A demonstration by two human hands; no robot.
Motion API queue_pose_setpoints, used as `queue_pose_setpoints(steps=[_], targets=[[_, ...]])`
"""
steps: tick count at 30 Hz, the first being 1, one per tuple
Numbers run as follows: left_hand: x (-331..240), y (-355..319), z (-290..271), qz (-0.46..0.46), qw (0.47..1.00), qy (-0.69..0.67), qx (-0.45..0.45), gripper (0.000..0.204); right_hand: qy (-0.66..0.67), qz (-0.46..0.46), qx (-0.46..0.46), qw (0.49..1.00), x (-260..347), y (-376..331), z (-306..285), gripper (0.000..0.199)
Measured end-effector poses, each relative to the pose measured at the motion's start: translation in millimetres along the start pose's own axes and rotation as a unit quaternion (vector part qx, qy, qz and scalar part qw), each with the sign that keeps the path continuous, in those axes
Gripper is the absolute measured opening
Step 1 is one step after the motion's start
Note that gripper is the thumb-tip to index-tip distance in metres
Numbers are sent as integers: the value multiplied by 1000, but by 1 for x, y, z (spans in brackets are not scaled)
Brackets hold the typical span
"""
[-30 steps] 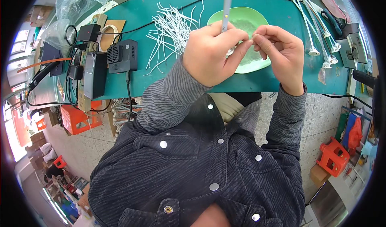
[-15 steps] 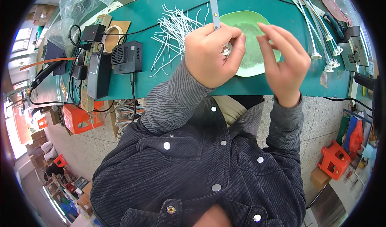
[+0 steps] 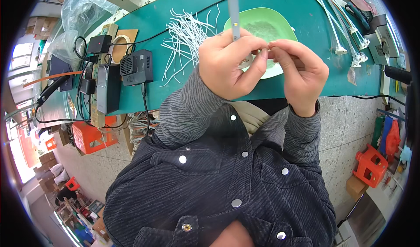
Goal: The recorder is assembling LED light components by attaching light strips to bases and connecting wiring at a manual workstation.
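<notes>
My left hand (image 3: 232, 65) is closed round the lower end of a narrow LED strip (image 3: 234, 11), which sticks up past the fist and carries small yellow LEDs. A whitish end piece shows partly inside its curled fingers. My right hand (image 3: 302, 72) is pinched, its fingertips meeting those of the left; whatever lies between them is too small to make out. Under both hands rests a light green dish (image 3: 275, 17) with a heap of small clear or whitish bits in it. Left of the dish lies a loose bundle of thin white wires (image 3: 186, 34).
Several finished-looking strips with white end pieces (image 3: 341, 50) lie at the right, near dark-handled pliers (image 3: 356, 15). On the left stand a black vented box (image 3: 136, 67), a power adapter (image 3: 99, 44) and a tape roll (image 3: 121, 47). A black cable (image 3: 159, 33) crosses the back.
My right hand has come left and down from apart, and its fingertips now touch those of my left hand. The left hand keeps its hold on the LED strip.
</notes>
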State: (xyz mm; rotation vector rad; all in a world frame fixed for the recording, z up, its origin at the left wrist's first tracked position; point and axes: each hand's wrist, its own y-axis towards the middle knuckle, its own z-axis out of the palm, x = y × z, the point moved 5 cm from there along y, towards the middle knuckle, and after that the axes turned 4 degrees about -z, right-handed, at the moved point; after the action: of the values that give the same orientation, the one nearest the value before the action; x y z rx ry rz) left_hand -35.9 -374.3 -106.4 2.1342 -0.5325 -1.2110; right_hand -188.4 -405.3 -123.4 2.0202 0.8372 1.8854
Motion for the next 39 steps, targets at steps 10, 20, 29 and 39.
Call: queue_pose_setpoints(steps=[10,20,29,39], targets=[[-6,0,7,44,998,-7,36,8,38,192,-34,980,16,-17,0,9],[-17,3,9,3,964,-166,209,10,-67,-27,177,982,44,-18,-9,9],[-33,-9,10,-171,907,-375,90,58,-129,-132,1,983,76,-28,-2,10],[-64,0,6,-223,838,-493,76,62,-150,-198,33,968,83,-25,8,24]])
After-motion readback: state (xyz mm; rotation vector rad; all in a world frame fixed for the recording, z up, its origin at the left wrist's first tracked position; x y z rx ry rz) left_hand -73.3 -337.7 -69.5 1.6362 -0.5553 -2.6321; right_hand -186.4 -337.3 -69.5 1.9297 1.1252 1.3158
